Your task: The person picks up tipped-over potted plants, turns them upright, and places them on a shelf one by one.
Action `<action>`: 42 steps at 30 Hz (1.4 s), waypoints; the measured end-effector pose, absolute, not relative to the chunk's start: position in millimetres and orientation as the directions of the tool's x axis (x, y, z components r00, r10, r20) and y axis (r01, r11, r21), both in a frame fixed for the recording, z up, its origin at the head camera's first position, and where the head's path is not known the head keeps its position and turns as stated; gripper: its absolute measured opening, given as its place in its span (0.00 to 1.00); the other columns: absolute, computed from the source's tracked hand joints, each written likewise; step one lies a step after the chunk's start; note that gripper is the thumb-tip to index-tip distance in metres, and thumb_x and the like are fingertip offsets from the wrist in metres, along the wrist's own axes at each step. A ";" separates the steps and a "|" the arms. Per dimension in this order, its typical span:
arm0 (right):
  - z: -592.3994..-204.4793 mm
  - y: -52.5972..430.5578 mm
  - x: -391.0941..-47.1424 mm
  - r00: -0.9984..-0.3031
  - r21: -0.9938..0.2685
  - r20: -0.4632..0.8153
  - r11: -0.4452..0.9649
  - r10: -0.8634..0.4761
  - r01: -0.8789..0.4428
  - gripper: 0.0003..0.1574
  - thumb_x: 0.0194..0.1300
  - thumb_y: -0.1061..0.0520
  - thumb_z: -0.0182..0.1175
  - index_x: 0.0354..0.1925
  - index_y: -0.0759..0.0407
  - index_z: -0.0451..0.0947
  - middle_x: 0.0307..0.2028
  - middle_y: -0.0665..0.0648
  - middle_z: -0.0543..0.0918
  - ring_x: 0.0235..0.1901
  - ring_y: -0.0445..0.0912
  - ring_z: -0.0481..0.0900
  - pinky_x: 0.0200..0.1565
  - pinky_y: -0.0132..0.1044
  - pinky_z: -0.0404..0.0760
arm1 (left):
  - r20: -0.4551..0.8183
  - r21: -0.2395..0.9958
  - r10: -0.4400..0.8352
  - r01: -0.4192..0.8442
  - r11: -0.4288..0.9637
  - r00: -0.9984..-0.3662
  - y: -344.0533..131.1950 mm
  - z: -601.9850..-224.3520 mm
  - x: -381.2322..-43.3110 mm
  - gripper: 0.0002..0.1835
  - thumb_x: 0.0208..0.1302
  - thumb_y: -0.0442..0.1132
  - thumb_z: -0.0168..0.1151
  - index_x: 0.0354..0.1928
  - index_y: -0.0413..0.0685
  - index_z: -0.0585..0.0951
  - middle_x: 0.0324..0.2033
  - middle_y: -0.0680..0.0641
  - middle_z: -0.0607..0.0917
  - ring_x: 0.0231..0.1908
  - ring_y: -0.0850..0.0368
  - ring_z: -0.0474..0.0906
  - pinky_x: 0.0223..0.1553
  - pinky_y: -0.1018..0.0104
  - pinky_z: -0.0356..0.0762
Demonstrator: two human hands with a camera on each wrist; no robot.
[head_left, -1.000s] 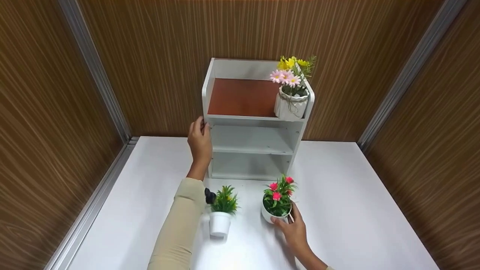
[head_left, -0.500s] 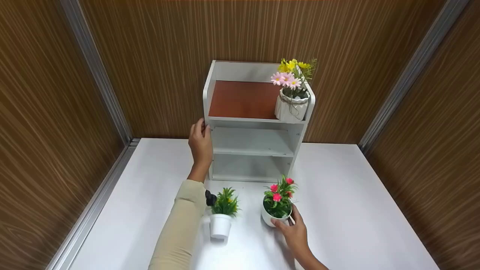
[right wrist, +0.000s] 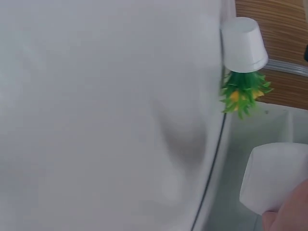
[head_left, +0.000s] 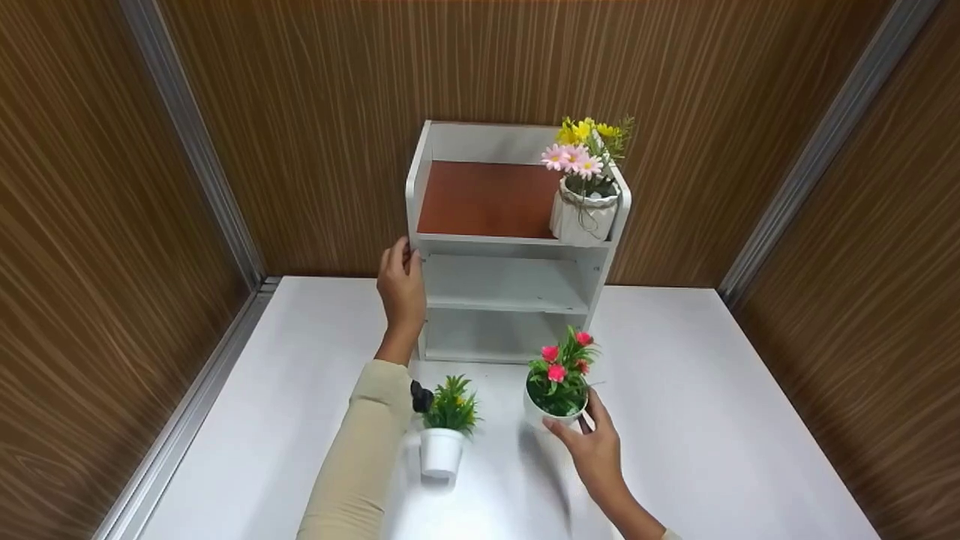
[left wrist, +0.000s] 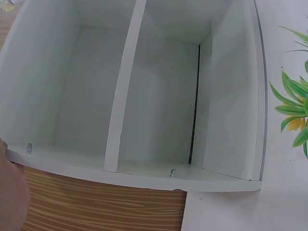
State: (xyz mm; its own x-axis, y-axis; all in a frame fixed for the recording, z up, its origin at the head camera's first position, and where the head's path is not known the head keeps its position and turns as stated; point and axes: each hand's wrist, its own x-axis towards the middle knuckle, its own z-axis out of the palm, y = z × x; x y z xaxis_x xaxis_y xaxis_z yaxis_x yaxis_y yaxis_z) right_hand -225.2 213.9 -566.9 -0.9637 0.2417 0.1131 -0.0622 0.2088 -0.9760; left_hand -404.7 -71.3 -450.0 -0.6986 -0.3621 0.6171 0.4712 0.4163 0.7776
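In the head view my left hand grips the left side panel of a small white shelf unit, thumb at its front edge and fingers along the outer side. My right hand holds a round white pot of pink flowers by its right side, thumb in front. A shadow lies on the table below that pot, which is raised off the surface. The right wrist view shows the white pot's side with part of the hand on it. The left wrist view looks into the bare shelf compartments.
A ribbed white pot with pink and yellow flowers stands on the unit's brown top, at the right. A smaller white pot with a yellow-flowered plant stands on the white table beside my left forearm. Wood-patterned walls enclose the table.
My right hand has lifted the pot of pink flowers off the table and slightly toward the shelf unit. My left hand keeps its grip on the panel.
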 end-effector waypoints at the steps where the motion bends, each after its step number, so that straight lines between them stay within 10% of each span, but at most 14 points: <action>1: -562.5 213.1 -225.4 -0.963 -0.975 0.122 0.210 0.241 -0.071 0.65 0.52 0.51 0.79 0.77 0.64 0.53 0.74 0.66 0.61 0.75 0.58 0.59 0.72 0.48 0.65 | 0.619 0.777 -0.362 0.473 0.416 -0.697 -71.2 -450.1 -404.6 0.19 0.76 0.38 0.56 0.64 0.40 0.76 0.51 0.42 0.80 0.55 0.53 0.79 0.56 0.67 0.81; 42: -398.6 161.4 -283.2 -0.871 -0.870 0.473 0.221 0.129 -0.440 0.61 0.54 0.47 0.78 0.76 0.59 0.57 0.71 0.59 0.66 0.71 0.52 0.66 0.68 0.46 0.72 | 0.600 0.790 -0.371 0.453 0.412 -0.709 -70.4 -449.9 -405.3 0.18 0.77 0.37 0.55 0.64 0.40 0.76 0.52 0.42 0.80 0.55 0.53 0.79 0.57 0.64 0.81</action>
State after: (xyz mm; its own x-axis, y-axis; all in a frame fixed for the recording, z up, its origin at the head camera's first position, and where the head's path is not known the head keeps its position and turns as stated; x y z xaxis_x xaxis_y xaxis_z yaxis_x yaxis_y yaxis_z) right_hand -283.2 161.4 -398.6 -0.8714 0.1286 0.4734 -0.4402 0.2207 -0.8704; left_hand -405.3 -70.4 -449.9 -0.7090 -0.3708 0.5999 0.4531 0.4123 0.7904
